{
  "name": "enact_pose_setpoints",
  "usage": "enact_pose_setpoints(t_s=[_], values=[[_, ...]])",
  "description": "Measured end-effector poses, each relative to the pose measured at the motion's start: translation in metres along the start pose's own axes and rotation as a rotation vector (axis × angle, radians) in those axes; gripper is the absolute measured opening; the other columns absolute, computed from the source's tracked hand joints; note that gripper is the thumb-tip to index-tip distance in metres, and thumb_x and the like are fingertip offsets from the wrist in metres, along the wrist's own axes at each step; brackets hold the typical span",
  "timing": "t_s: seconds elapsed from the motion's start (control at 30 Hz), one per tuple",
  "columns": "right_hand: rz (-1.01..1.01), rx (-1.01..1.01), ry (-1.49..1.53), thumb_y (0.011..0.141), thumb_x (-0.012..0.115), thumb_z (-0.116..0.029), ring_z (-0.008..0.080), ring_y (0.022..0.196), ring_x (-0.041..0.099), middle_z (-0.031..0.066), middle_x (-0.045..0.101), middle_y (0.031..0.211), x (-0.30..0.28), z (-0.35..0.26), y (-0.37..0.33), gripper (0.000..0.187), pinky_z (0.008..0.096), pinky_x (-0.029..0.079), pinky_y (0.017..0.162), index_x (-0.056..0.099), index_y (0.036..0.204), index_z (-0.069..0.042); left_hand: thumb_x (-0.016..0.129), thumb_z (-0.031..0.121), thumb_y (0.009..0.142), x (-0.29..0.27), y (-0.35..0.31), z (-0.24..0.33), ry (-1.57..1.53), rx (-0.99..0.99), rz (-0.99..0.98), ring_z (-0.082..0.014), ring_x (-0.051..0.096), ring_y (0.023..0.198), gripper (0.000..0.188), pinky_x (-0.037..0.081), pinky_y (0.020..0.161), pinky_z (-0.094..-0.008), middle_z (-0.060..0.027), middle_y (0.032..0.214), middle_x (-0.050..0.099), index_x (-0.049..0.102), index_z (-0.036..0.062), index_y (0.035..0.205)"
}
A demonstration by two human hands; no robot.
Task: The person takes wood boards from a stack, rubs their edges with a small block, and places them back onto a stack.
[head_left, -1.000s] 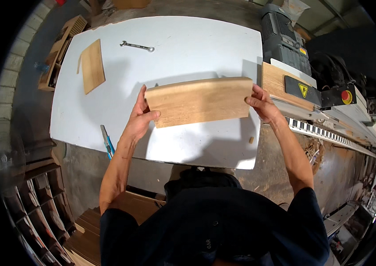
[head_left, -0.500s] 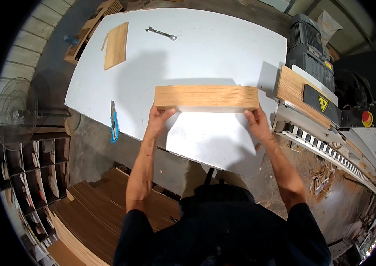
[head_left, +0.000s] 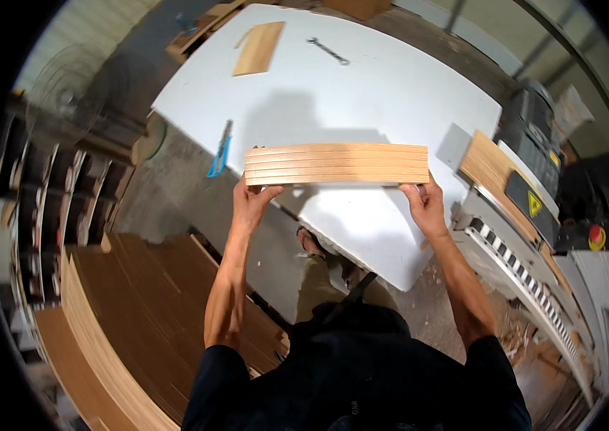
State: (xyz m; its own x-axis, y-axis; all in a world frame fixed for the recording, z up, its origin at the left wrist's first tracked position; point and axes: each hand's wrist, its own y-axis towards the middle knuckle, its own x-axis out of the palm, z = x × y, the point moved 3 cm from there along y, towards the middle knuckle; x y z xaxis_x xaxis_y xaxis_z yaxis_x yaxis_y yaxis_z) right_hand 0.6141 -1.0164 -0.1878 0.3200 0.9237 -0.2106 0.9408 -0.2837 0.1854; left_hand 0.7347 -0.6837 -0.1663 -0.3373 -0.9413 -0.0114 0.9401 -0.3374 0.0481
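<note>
Over in the rack (head_left: 53, 215), I see pale flat pieces in the cells, too blurred to name. The left hand (head_left: 248, 205) and right hand (head_left: 423, 205) are clamped on either end of the wood stack (head_left: 337, 164), held above the table (head_left: 390, 100). Its long axis runs left to right, grooved face toward the wearer. The knife (head_left: 222, 152) overhangs the table's edge; wide white surface separates stack and wrench (head_left: 328, 52)
</note>
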Motion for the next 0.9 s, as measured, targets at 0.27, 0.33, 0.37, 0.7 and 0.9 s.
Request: enact_pose_setpoints(t_s=[0.27,0.33,0.37,0.7,0.9], values=[[-0.217,-0.096,0.193,0.084,0.059,-0.002,0.0158,0.094,0.059,0.0115,0.061,0.109,0.115,-0.117,0.035,0.033,0.0274,0.052,0.081,0.054,0.116,0.006,0.077,0.005,0.071,-0.103,-0.112,0.106,0.262,0.191,0.437,-0.0146,0.055,0.104,0.065,0.047,0.089,-0.0303,-0.0061,0.121,0.057,0.049,-0.0003,0.129],[-0.327,-0.158,0.163,0.085,0.059,-0.004,0.0151,0.090,0.060,0.0107,0.063,0.103,0.153,-0.133,0.036,0.029,0.0276,0.051,0.080,0.056,0.112,0.007,0.078,0.005,0.070,-0.137,-0.157,0.133,0.340,0.096,0.499,-0.0147,0.054,0.106,0.060,0.046,0.090,-0.0304,-0.0067,0.120,0.057,0.053,-0.0007,0.124],[-0.382,-0.212,0.112,0.085,0.060,-0.006,0.0136,0.086,0.059,0.0082,0.064,0.097,0.166,-0.137,0.041,0.026,0.0270,0.050,0.077,0.058,0.108,0.007,0.078,0.004,0.069,-0.145,-0.171,0.152,0.341,0.136,0.553,-0.0153,0.055,0.105,0.054,0.045,0.090,-0.0296,-0.0067,0.117,0.059,0.057,-0.0010,0.118],[-0.968,-0.147,0.530,0.088,0.061,-0.016,0.0110,0.081,0.054,0.0040,0.061,0.086,0.396,-0.248,0.013,0.018,0.0273,0.044,0.075,0.058,0.094,0.001,0.079,0.032,0.067,-0.241,-0.350,0.301,0.528,0.023,0.960,-0.0186,0.062,0.090,0.063,0.049,0.080,-0.0309,-0.0119,0.101,0.066,0.059,-0.0017,0.117],[-1.163,-0.431,0.654,0.080,0.071,-0.008,0.0156,0.100,0.055,0.0071,0.058,0.109,0.515,-0.329,-0.071,0.048,0.0292,0.044,0.087,0.049,0.121,0.003,0.083,0.015,0.064,-0.242,-0.500,0.291,0.790,0.040,1.390,-0.0180,0.057,0.107,0.066,0.045,0.092,-0.0321,-0.0083,0.114,0.063,0.055,0.0025,0.123]])
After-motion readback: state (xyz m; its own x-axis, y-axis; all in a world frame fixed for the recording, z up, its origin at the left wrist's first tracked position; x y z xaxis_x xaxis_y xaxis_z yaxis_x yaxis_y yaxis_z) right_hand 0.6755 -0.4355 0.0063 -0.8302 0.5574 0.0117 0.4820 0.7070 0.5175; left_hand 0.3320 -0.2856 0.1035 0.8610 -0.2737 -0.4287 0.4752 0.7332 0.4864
